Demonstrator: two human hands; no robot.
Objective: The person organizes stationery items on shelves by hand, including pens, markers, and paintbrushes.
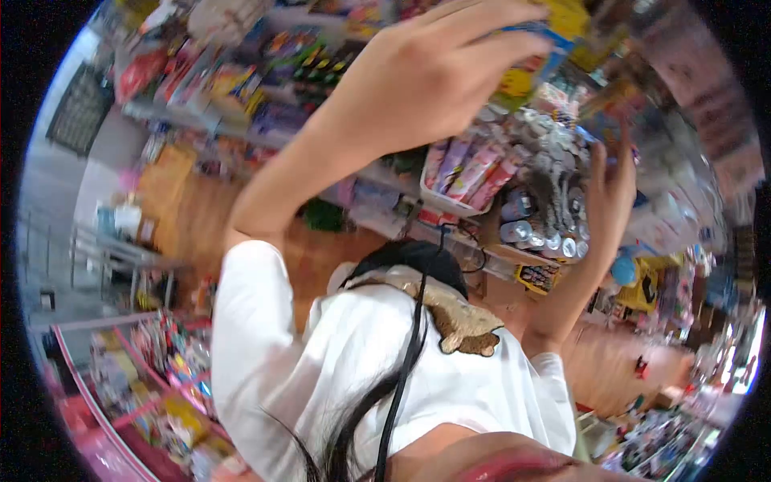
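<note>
My left hand reaches across the top middle, its fingers closed on the edge of a yellow and blue package. Motion blurs the package, and part of it lies behind my fingers. On the right, my right hand is raised with thumb and fingers stretched out and apart. Blurred shelf goods lie just beyond its fingertips. Between the two hands stands a white basket of pink and purple wrapped tubes. Grey plush-like strands hang beside it, above several cans.
Packed shelves of colourful packages run along the upper left. A yellow crate sits low under the cans. Another yellow basket stands at right. A pink-edged display case is at lower left, over a brown floor.
</note>
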